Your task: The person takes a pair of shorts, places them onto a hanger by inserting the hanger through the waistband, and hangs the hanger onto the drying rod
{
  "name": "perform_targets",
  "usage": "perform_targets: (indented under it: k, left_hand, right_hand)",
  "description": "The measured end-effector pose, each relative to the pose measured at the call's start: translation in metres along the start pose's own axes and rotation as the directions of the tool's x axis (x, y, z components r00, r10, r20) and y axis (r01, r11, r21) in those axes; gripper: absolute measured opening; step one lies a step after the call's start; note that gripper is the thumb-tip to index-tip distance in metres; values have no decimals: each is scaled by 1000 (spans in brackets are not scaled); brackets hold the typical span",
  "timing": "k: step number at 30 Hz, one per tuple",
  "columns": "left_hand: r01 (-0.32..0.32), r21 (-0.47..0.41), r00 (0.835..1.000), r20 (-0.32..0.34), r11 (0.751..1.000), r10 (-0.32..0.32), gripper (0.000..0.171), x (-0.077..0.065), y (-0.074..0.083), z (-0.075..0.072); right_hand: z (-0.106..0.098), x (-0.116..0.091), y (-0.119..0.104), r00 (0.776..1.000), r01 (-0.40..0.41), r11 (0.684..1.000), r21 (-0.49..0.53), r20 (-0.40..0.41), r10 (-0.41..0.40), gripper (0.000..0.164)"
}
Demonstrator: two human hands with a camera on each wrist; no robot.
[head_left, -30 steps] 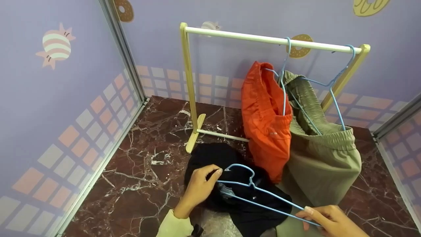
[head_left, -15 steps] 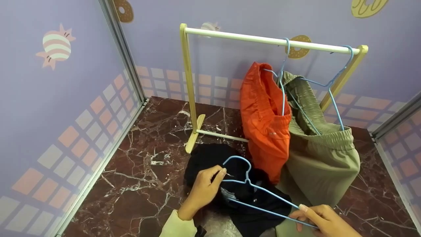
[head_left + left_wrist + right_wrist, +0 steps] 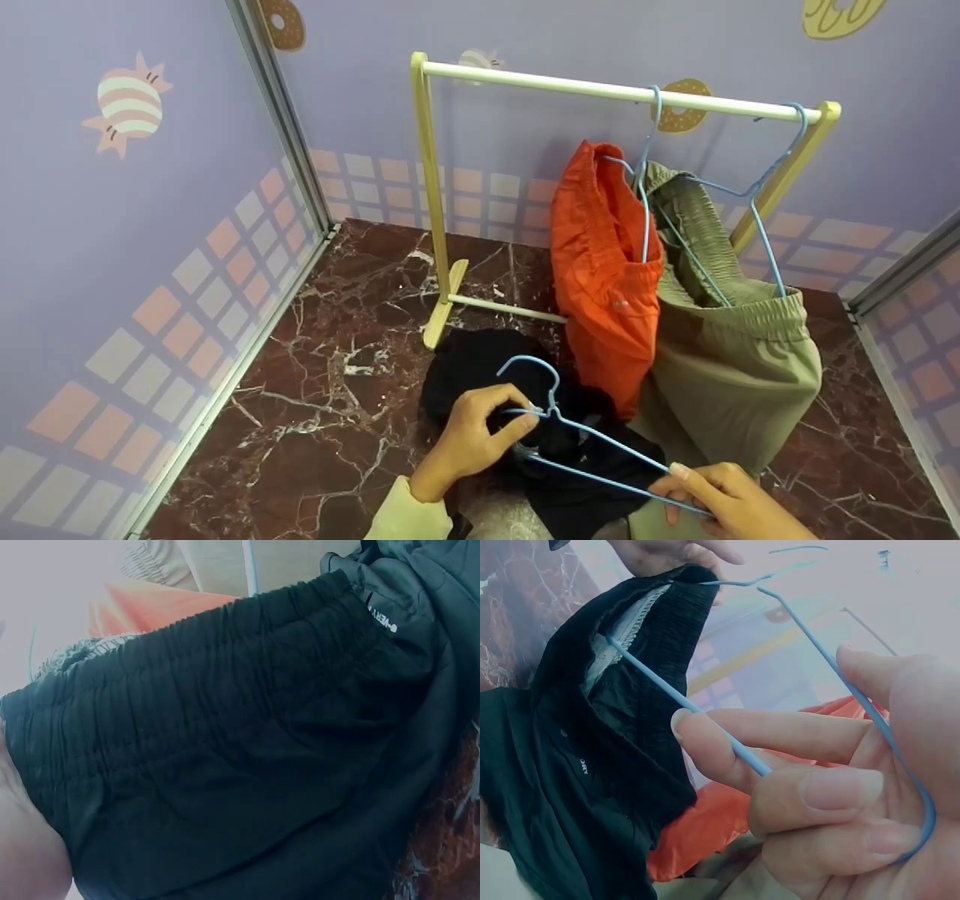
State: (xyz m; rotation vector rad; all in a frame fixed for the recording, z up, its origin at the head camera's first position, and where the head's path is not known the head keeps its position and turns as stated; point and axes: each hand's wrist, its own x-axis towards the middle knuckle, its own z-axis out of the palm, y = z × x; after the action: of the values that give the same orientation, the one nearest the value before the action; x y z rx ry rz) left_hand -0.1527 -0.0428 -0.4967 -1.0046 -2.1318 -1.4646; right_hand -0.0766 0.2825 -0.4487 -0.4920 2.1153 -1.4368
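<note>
A pair of black pants [image 3: 480, 360] with a gathered elastic waistband [image 3: 187, 682] lies bunched in front of the rack. My left hand [image 3: 480, 431] pinches the waistband's edge at the left end of a blue clothes hanger [image 3: 600, 436]. That end of the hanger reaches inside the waist opening, its tip hidden by cloth, as the right wrist view shows. At the hanger's other end, my right hand [image 3: 724, 491] grips the wire, fingers curled round its corner. The hook points up and to the left.
A wooden clothes rack [image 3: 525, 75] with a white rail stands behind. Orange pants [image 3: 607, 300] and khaki pants [image 3: 739, 375] hang from it on blue hangers, to the right. Purple patterned walls [image 3: 150, 247] enclose the dark marbled floor [image 3: 300, 420].
My right hand has moved left, pushing the hanger further toward the left hand; the hook has shifted left and up. My left hand has moved slightly right along the waistband.
</note>
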Motion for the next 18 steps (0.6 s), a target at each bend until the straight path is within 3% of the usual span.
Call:
perform_targets:
  k: [6, 12, 18]
  left_hand:
    - [-10, 104, 999, -34, 995, 14, 13, 4, 6, 3]
    - [-44, 129, 997, -62, 991, 52, 16, 6, 10, 6]
    - [-94, 145, 989, -102, 985, 109, 17, 6, 11, 9]
  right_hand:
    - [5, 5, -4, 1000, -9, 1000, 8, -3, 9, 41]
    - [7, 9, -10, 997, -67, 998, -3, -28, 67, 38]
    - [8, 12, -10, 999, -36, 999, 29, -32, 37, 35]
